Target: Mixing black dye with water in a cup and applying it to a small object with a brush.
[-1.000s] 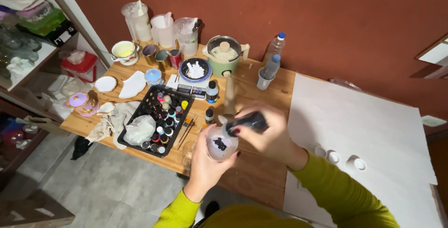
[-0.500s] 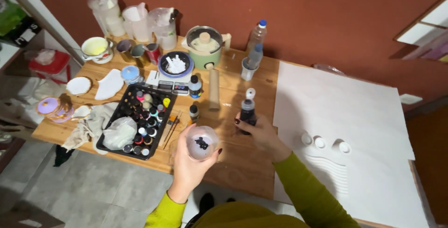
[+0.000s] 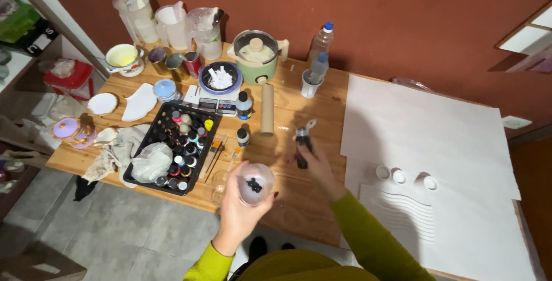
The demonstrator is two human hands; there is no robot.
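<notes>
- At the left of the table (image 3: 299, 212), a black tray (image 3: 150, 137) full of small paint bottles is seen, with a crumpled plastic bag (image 3: 150, 163) in its near corner and a cloth (image 3: 118, 151) just beside it. Nothing here is touched by a hand.
- Behind the tray, a scale (image 3: 214, 106) with a dark bowl (image 3: 220, 78) is placed, and a green pot (image 3: 256, 56) stands next to it against the wall.
- Near the front edge, a clear cup (image 3: 255, 183) is gripped from below by the left hand (image 3: 240, 212); the fingers are closed round its wall. A dark blot of colour is seen inside it. The cup is better kept level and low over the wood, so that no liquid is spilled.
- Between the hands, a cardboard tube (image 3: 267, 108) lies on the wood, well apart from both.
- Right of the cup, a dark bottle (image 3: 301, 146) is clamped in the right hand (image 3: 313, 163), resting on or just above the table; which one cannot be told. Its light cap end points away from the person. The bottle should be stood upright and steadied before it is released, in my judgement.
- At the right, white paper (image 3: 425, 120) covers the table, and three small white caps (image 3: 402, 176) lie on it; dark drops should be kept away from this sheet.
</notes>
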